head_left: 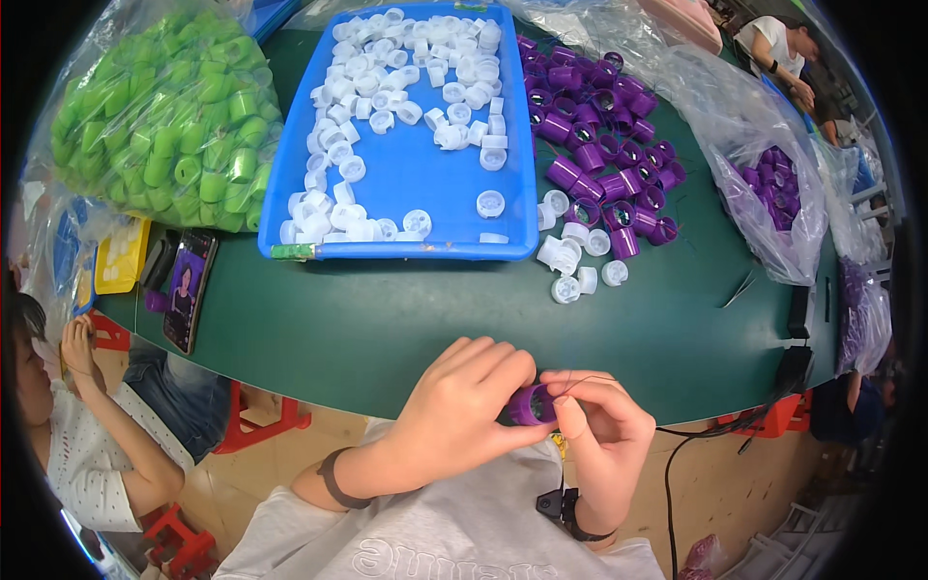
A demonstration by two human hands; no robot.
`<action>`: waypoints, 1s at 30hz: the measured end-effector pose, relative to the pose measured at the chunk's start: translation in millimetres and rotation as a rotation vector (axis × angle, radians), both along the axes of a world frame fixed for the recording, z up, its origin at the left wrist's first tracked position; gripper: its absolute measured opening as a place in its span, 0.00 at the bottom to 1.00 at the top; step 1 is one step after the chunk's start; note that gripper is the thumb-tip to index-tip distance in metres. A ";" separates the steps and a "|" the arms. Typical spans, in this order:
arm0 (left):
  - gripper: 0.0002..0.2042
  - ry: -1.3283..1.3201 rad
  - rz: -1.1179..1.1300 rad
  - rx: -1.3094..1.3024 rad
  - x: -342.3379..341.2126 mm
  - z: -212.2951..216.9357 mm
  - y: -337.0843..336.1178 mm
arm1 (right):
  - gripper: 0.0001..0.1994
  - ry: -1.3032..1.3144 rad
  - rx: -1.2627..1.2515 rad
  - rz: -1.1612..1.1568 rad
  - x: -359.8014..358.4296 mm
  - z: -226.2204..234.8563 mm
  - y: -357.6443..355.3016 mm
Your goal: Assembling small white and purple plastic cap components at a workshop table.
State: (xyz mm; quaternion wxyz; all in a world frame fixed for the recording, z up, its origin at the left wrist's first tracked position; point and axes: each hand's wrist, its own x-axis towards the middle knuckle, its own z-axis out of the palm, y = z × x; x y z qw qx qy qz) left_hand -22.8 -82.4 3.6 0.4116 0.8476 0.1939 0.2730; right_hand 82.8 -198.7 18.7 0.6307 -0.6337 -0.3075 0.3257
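Right now, the step in hand looks like close fingertip work on a single purple cup (pixel 523 407), held between both hands at the near edge of the green table (pixel 387 302); the left hand (pixel 462 404) is curled firmly around its side, gripping it; the right hand (pixel 611 421) has its thumb and fingers drawn together beside the open end, next to thin dark wires (pixel 583 378), though I cannot tell whether it pinches them or only steadies the rim; the next move seems to call for a steady left grip and light, precise right fingertips, with the wires kept free of snags; the cup itself is a short, hollow cylinder, glossy and deep purple, its mouth partly hidden by fingers, the inside dark and too small to read; similar purple pieces (pixel 597 145) lie heaped beyond, beside the blue tray (pixel 416 184).
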 end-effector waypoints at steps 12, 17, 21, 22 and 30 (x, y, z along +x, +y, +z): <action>0.17 0.035 -0.108 -0.053 -7.2 6.2 -4.0 | 0.03 0.097 0.158 -0.082 -7.2 -0.2 -2.6; 0.13 -0.112 -0.153 -0.319 -8.9 1.9 -1.5 | 0.03 -0.201 0.113 0.010 1.2 -4.9 -3.1; 0.09 -0.127 -0.145 -0.441 -12.0 2.2 -4.1 | 0.04 -0.475 0.030 0.084 2.4 3.2 -0.4; 0.08 -0.098 -0.169 -0.546 -14.7 2.1 -2.9 | 0.04 -0.474 0.031 0.084 2.8 2.8 0.6; 0.09 -0.086 -0.177 -0.905 -18.4 8.4 -3.8 | 0.08 -0.402 0.023 -0.069 -6.2 3.0 0.5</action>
